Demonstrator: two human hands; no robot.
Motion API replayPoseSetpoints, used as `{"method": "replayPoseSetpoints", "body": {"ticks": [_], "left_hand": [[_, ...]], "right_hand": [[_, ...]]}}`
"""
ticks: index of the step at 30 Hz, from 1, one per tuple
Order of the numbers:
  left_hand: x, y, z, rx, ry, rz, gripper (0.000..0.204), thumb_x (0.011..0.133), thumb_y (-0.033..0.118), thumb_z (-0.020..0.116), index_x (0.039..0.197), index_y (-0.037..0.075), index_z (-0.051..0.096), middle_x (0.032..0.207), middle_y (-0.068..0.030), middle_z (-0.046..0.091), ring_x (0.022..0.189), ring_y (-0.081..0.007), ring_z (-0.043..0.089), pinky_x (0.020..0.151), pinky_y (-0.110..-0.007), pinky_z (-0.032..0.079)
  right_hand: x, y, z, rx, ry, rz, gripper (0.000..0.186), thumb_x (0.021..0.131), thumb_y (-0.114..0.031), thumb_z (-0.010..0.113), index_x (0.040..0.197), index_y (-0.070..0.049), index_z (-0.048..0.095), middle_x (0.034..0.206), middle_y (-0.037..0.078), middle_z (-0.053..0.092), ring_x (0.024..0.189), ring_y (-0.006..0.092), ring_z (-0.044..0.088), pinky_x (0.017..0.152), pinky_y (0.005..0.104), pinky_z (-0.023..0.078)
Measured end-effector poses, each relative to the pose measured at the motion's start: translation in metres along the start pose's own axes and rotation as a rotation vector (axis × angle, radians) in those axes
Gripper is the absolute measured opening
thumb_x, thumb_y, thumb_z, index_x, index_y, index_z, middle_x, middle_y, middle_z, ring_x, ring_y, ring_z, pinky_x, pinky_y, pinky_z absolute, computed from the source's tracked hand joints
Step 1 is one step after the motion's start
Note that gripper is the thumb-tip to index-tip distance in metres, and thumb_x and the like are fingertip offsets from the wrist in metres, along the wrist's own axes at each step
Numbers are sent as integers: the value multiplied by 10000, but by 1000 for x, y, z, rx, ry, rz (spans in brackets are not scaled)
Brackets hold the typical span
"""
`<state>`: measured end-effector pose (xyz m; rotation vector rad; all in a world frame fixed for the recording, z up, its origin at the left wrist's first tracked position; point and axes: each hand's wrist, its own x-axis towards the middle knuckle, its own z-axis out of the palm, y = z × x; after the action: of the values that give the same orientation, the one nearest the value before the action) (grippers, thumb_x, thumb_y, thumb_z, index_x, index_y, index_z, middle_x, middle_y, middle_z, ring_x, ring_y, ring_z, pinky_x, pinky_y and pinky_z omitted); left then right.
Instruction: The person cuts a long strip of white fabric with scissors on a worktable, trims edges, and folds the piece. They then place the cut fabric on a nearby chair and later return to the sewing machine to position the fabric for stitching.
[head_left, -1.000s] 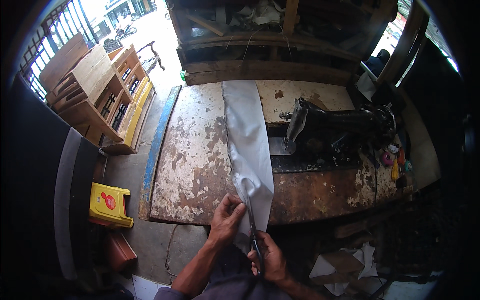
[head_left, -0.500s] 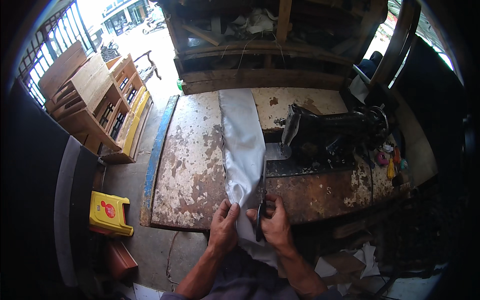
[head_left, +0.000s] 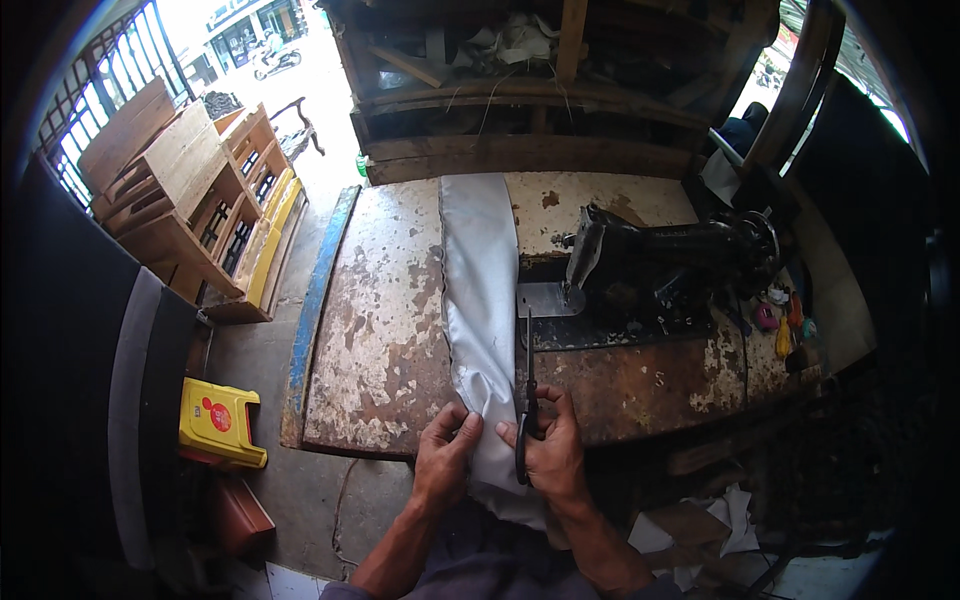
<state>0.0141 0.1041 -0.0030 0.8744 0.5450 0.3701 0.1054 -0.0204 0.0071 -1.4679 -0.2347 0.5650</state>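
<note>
A long strip of whitish fabric (head_left: 481,270) runs from the far edge of the table down over its front edge towards my lap. My left hand (head_left: 446,455) pinches the strip between thumb and fingers, where it bunches into a fold. In my right hand (head_left: 553,452) is a pair of dark scissors (head_left: 530,375), its blades pointing away from me along the strip's right edge. The blades look nearly closed and lie just beside the cloth. My right thumb is close to the fabric; whether it touches, I cannot tell.
A black sewing machine (head_left: 670,260) stands on the worn table (head_left: 370,320) at the right, near small tools (head_left: 783,335). Wooden shelving (head_left: 530,155) rises behind. On the floor are a yellow stool (head_left: 218,424) at the left and white scraps (head_left: 738,520) at the lower right.
The scissors have shifted slightly right, from overlapping the strip's edge to just beside it. The fabric's right edge has moved a little left. My left hand still pinches the cloth.
</note>
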Motion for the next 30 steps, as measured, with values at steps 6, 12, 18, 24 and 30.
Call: {"method": "replayPoseSetpoints", "body": {"ticks": [6, 12, 18, 24, 30], "left_hand": [[12, 42, -20, 0, 209, 160, 160, 1089, 240, 594, 997, 115, 557, 814, -19, 598, 708, -166, 672, 540, -299, 587], [6, 14, 5, 310, -80, -133, 353, 1102, 353, 572, 1253, 39, 521, 1039, -90, 655, 921, -165, 677, 825, -327, 581], [5, -13, 25, 190, -207, -52, 448, 1071, 281, 652, 1403, 6, 535, 1240, -87, 676, 1088, -141, 640, 946, -318, 531], [6, -8, 22, -38, -154, -132, 415, 1078, 152, 606, 1449, 0, 500, 1307, -105, 656, 1147, -193, 666, 998, -360, 552], [4, -8, 16, -208, -230, -154, 493, 1091, 184, 570, 1530, 12, 425, 1377, -91, 597, 1240, -160, 579, 1080, -348, 462]], "right_hand": [[12, -16, -42, -140, 233, -119, 514, 897, -22, 750, 1326, -60, 468, 833, 31, 653, 726, 90, 594, 691, 277, 500], [7, -21, -52, 142, 11, -58, 509, 933, -8, 758, 1327, -61, 441, 920, 72, 726, 804, 94, 658, 724, 249, 509], [4, -20, -44, 40, 92, -26, 513, 931, -45, 784, 1326, -49, 456, 923, 46, 710, 847, 88, 665, 793, 263, 525], [-54, -40, -57, -95, -15, -56, 576, 939, -120, 804, 1415, -28, 493, 908, 43, 692, 848, 90, 680, 774, 266, 558], [-109, -30, -51, 36, -359, 346, 525, 984, -164, 749, 1441, -19, 536, 897, 31, 669, 742, 90, 668, 639, 267, 593]]}}
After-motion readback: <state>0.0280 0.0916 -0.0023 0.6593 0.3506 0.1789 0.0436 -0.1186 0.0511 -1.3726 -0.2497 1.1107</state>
